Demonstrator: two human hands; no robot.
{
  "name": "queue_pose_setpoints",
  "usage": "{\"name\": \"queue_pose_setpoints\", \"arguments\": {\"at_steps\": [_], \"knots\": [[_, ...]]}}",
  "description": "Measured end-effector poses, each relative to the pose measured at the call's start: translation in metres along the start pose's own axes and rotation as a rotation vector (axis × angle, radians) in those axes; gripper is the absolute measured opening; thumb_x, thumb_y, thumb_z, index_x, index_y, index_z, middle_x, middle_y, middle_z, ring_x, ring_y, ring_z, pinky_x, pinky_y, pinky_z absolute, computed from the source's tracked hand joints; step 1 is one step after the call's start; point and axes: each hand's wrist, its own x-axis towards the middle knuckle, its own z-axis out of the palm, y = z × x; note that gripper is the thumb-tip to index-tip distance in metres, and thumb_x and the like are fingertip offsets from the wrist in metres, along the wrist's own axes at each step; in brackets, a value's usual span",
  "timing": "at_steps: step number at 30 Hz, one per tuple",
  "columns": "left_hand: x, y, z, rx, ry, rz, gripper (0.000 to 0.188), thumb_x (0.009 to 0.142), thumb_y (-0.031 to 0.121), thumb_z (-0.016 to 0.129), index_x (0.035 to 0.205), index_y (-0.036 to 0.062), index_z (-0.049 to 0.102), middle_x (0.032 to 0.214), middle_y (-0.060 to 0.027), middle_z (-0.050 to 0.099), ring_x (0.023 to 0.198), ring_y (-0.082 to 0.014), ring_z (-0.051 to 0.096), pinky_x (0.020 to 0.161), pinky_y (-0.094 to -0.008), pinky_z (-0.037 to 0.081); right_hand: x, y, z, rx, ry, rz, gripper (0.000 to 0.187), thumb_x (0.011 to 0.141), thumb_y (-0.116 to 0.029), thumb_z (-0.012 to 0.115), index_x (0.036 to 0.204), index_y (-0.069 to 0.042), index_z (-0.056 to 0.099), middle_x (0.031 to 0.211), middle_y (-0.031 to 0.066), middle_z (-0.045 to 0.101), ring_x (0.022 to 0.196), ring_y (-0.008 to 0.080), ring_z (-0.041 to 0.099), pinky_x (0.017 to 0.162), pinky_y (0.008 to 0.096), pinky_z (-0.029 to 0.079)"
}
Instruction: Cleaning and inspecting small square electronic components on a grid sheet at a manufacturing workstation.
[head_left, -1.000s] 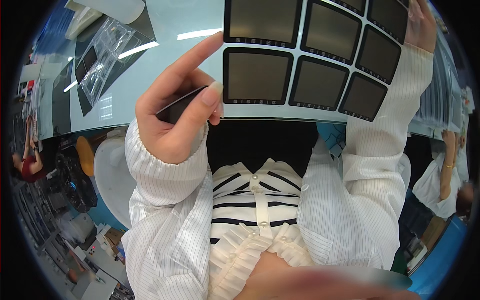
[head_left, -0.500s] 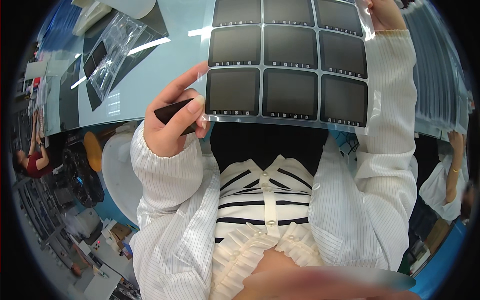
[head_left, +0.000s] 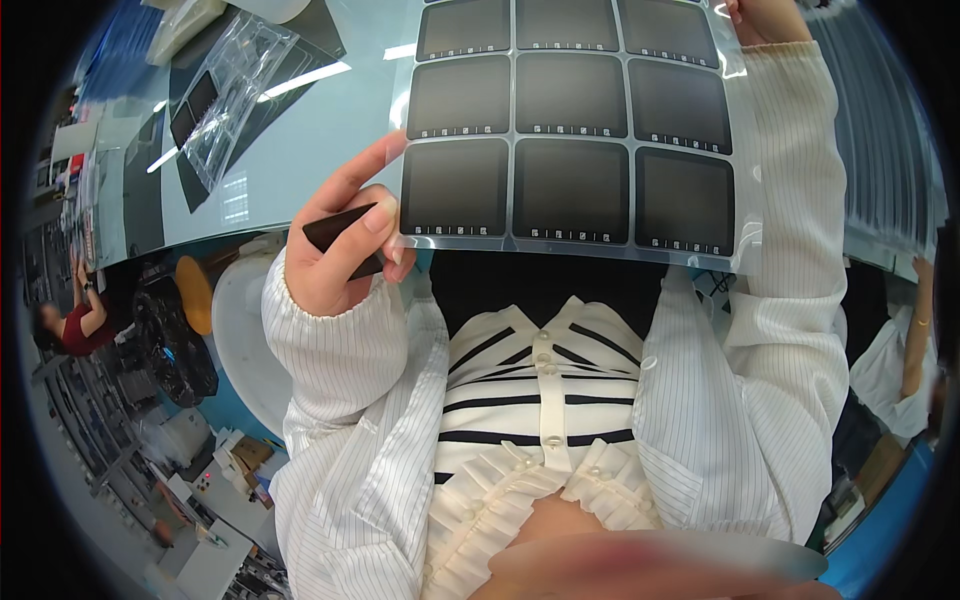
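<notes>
Film sheet (head_left: 572, 95) with rows of dark panels is positioned across the near edge of the pale table (head_left: 330, 130). A dark flat piece (head_left: 335, 228) is pinched by the left hand (head_left: 335, 268), its index fingertip set at the sheet's left edge. The right hand (head_left: 775, 22) is partly cut off; its grip cannot be told.

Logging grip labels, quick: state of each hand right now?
Left hand: closed, holding a thin dark piece; index finger at the clear sheet's left edge.
Right hand: partly out of frame; grip cannot be told.
</notes>
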Motion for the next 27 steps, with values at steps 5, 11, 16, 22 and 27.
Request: {"name": "queue_pose_setpoints", "arguments": {"at_steps": [5,11,16,22,27], "knots": [[-0.002,0.000,-0.003,0.012,0.005,-0.005,0.056,0.094,0.006,0.053,0.145,-0.0047,0.033,0.073,-0.0025,0.055,0.062,-0.0101,0.055,0.056,-0.0264,0.048,-0.001,0.002,0.003,-0.030,0.027,0.019,0.016,0.091,-0.003,0.063,0.102,0.009,0.062,0.071,0.0073,0.063,0.043,0.0073,0.052,0.037,0.0175,0.037],[-0.004,-0.004,-0.004,0.022,0.027,-0.004,0.056,0.094,0.005,0.055,0.145,-0.0045,0.034,0.073,-0.0025,0.056,0.061,-0.0104,0.058,0.057,-0.0249,0.049,0.000,0.006,0.000,-0.006,-0.010,0.039,0.016,0.089,-0.002,0.064,0.100,0.010,0.062,0.071,0.0081,0.063,0.044,0.0073,0.050,0.037,0.0186,0.035],[-0.006,-0.003,0.000,0.109,0.088,0.016,0.056,0.093,0.004,0.055,0.145,-0.0047,0.034,0.073,-0.0026,0.058,0.061,-0.0097,0.058,0.058,-0.0236,0.050,-0.005,0.002,0.006,-0.065,-0.030,0.035,0.016,0.089,-0.004,0.066,0.097,0.009,0.063,0.072,0.0069,0.062,0.044,0.0062,0.050,0.037,0.0181,0.034],[-0.009,-0.007,-0.002,0.158,0.086,0.031,0.055,0.093,0.003,0.055,0.144,-0.0044,0.036,0.074,-0.0016,0.058,0.061,-0.0091,0.058,0.058,-0.0230,0.050,-0.007,0.001,0.007,-0.070,-0.019,0.035,0.015,0.089,-0.005,0.067,0.094,0.008,0.065,0.072,0.0065,0.063,0.044,0.0061,0.050,0.037,0.0176,0.034],[-0.009,-0.010,-0.008,0.152,0.063,0.026,0.054,0.093,0.003,0.055,0.144,-0.0040,0.037,0.073,-0.0019,0.059,0.061,-0.0093,0.058,0.058,-0.0227,0.049,-0.009,0.002,0.007,-0.078,-0.017,0.041,0.013,0.088,-0.006,0.068,0.093,0.007,0.066,0.074,0.0078,0.065,0.045,0.0061,0.051,0.037,0.0177,0.034]]}}
